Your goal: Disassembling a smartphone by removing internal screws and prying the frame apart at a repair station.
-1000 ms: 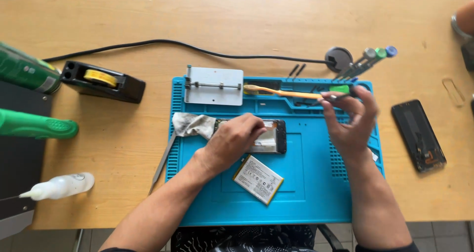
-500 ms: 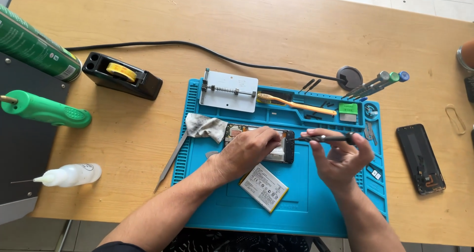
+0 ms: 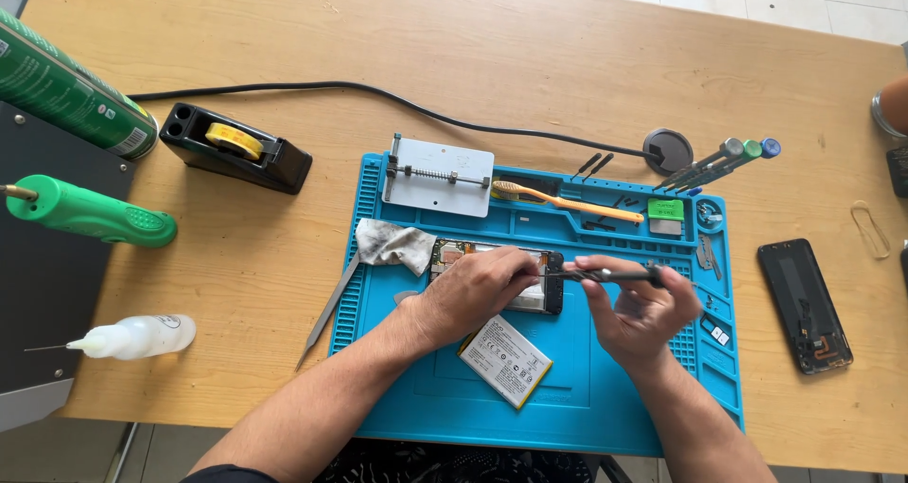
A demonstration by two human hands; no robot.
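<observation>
The opened black smartphone with its bare circuit board showing (image 3: 497,275) lies flat on the blue silicone repair mat (image 3: 586,407), in the mat's upper middle, its long axis running left to right across the person's front. The left hand (image 3: 473,294) lies right over the phone, fingers curled down onto its body and pinning it, so this hand is the nearer one. The right hand (image 3: 638,308) sits just off the phone's right end, fingers closed around a slim dark-handled screwdriver (image 3: 605,276). The tool lies level, along the phone's own axis, its tip pointing left toward the phone's right edge beside the left fingertips. Just below the phone on the mat rests a white rectangular battery (image 3: 504,360), tilted; a crumpled grey cloth (image 3: 392,245) touches the phone's left end.
</observation>
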